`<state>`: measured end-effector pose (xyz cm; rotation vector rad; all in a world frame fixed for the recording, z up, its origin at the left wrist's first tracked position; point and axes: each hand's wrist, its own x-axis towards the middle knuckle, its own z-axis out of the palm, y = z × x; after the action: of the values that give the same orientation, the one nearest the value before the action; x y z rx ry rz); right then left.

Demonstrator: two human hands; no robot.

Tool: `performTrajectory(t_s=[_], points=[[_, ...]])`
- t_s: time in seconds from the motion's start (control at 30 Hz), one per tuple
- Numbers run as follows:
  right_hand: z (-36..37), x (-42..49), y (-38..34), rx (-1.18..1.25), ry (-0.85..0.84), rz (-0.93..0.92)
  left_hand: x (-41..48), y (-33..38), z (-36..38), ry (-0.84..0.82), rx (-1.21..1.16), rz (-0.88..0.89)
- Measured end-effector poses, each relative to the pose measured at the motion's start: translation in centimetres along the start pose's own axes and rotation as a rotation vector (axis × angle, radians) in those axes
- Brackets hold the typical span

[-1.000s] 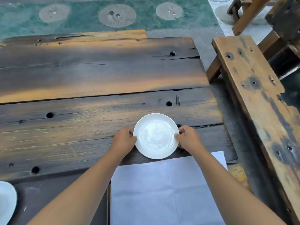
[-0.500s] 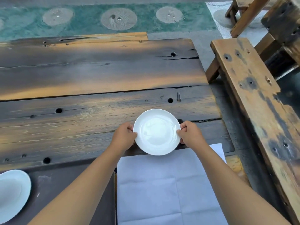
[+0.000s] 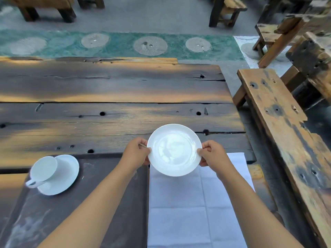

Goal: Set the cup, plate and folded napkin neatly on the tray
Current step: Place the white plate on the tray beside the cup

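The plate, small, round and white, is clamped between both hands at its rim: the left hand pinches the edge at nine o'clock and the right hand pinches it at three o'clock, thumbs on top. Its near edge overlaps the far end of the napkin, a white sheet with fold creases spread flat at six o'clock, while its far edge lies over the dark desk; whether it is lifted clear or resting cannot be told. Half a second ago the plate sat fully over the wood beyond the napkin, so it has come a little nearer the person, with the same grip on both sides. At eight o'clock from the hands, the dark tray lies along the napkin's left edge. On its far left part stands a white cup, handle toward the person, on a white saucer; earlier only part of the saucer showed at the frame's edge, as the camera has since tipped up and left. At three o'clock a worn wooden bench runs beside the desk.
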<state>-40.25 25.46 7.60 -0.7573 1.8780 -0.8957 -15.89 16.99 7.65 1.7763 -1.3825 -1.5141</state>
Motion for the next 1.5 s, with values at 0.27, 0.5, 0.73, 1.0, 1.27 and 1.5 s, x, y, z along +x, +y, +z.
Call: performTrajectory(t_s=[0.27,0.5,0.73,1.0,1.27,1.5], points=[[3.3,-7.6,0.2,0.063,-0.039,-0.044,-6.6,-3.3,-5.4,-0.02,-0.104,0.041],[8.1,-12.0,0.1,0.054,-0.063,-0.031,-9.4,-7.3,-10.6,-0.066,-0.202,-0.023],[14.3,-14.2,-0.7,0.007,-0.058,-0.017,-9.8,-10.2,-17.0,-0.081,-0.235,-0.058],[19.6,-14.9,-2.5,-0.036,-0.048,-0.002,-8.1,-12.4,-21.8,-0.036,-0.207,-0.053],[20.9,-13.4,-2.5,-0.154,-0.005,0.002,-6.3,-12.9,-22.2,-0.026,-0.198,-0.062],[21.2,-10.6,-0.6,-0.355,0.054,-0.043,-3.9,-13.9,-20.1,-0.033,-0.122,-0.1]])
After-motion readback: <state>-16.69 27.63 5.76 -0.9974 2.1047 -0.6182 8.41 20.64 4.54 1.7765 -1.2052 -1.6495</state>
